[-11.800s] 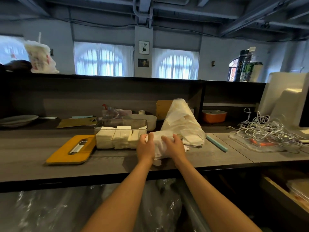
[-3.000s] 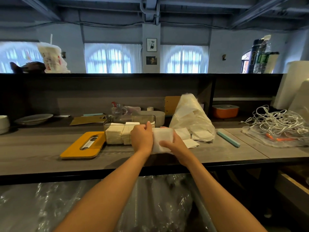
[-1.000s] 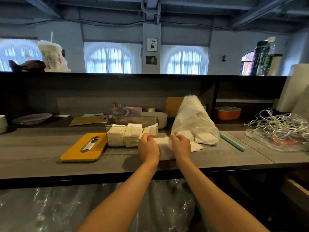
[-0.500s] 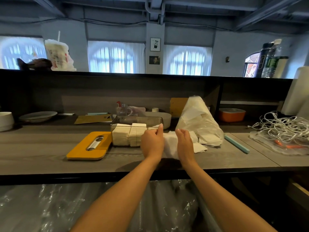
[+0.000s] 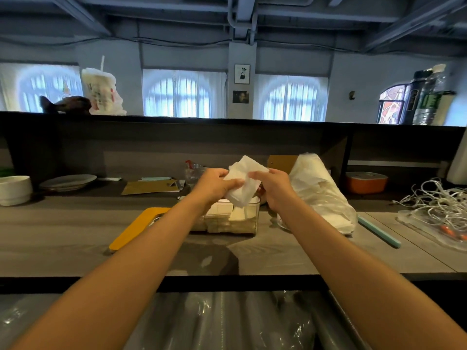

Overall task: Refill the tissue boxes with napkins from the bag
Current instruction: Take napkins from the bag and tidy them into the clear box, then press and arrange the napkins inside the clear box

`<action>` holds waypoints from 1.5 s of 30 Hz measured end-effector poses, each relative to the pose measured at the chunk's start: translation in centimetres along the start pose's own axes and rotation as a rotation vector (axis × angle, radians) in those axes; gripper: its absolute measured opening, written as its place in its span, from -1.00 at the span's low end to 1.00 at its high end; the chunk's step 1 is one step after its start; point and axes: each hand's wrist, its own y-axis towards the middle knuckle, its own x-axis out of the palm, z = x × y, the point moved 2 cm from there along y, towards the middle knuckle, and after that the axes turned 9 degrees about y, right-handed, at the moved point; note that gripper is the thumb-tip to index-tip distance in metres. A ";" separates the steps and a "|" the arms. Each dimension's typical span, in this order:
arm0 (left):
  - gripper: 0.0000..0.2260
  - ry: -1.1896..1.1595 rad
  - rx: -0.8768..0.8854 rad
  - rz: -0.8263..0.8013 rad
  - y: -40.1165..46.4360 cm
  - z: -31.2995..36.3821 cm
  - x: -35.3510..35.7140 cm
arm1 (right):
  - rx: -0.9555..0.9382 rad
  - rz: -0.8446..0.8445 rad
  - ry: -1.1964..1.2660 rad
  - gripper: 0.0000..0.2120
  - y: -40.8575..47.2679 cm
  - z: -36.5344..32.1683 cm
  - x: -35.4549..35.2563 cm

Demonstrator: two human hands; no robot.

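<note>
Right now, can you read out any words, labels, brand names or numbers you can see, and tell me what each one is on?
No text can be read.
Printed cup on the top ledge: coloured marks, too blurred.
Green-labelled bottle at the far right: label too small.
Dark bottle beside it: pale marking, unreadable.
Two framed pictures on the pillar: no legible words.
Napkins and bag: no print visible.

I see a grey wood-grain counter (image 5: 75, 238) running the full width of my view. On it, left of centre, lies a yellow lid (image 5: 131, 231), and just right of that stands a clear tissue box (image 5: 235, 221) part filled with napkins. Right of the box the plastic napkin bag (image 5: 321, 195) slumps, with a pale blue bar (image 5: 379, 231) beyond it and a tangle of white cables (image 5: 439, 205) at far right. A white bowl (image 5: 15, 189) and a plate (image 5: 68, 181) sit far left.
</note>
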 end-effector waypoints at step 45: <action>-0.42 0.092 -0.541 -0.293 7.3 -4.6 -1.6 | 0.130 -0.460 -1.073 -0.63 2.4 1.3 6.1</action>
